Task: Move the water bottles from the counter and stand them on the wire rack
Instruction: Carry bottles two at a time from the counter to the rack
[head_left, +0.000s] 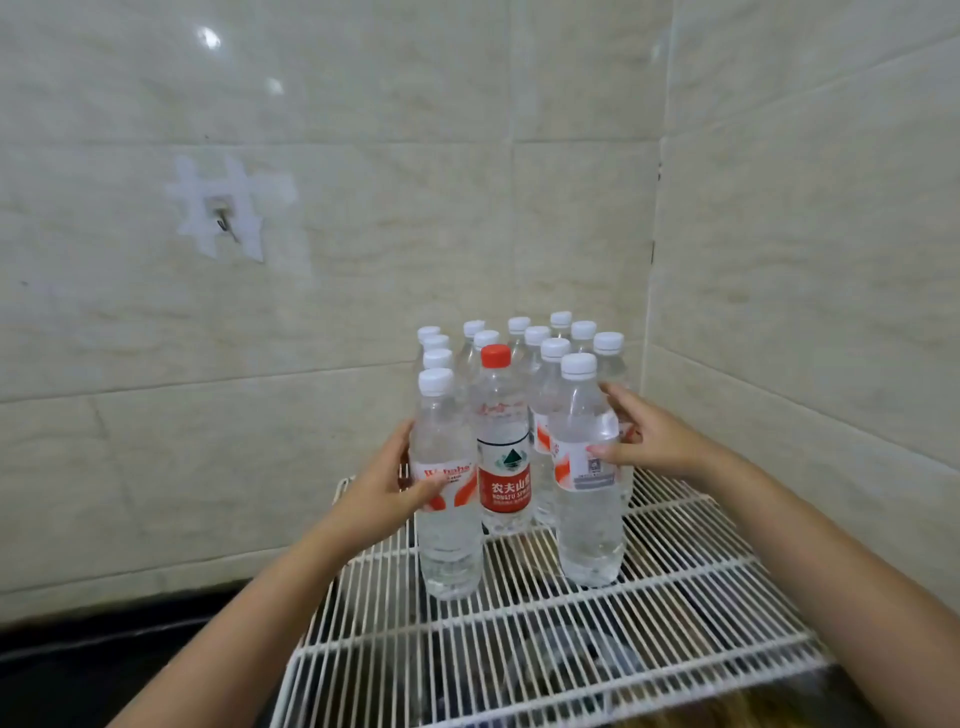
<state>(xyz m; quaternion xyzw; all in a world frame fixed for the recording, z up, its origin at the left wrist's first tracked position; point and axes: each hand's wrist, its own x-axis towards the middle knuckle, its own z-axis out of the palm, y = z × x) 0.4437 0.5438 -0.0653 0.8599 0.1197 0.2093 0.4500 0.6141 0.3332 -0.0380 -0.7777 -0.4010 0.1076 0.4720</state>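
Several clear water bottles stand upright on the white wire rack, packed toward the wall corner. Most have white caps; one red-capped bottle with a red label stands in the middle. My left hand wraps the front-left white-capped bottle at its label, and that bottle stands on the rack. My right hand grips the front-right white-capped bottle at its label, thumb in front and fingers behind. Its base also rests on the wires.
Tiled walls meet in a corner just behind and right of the bottles. A small wall hook sits on the left wall. A dark counter edge runs lower left; bare rack wires lie in front of the bottles.
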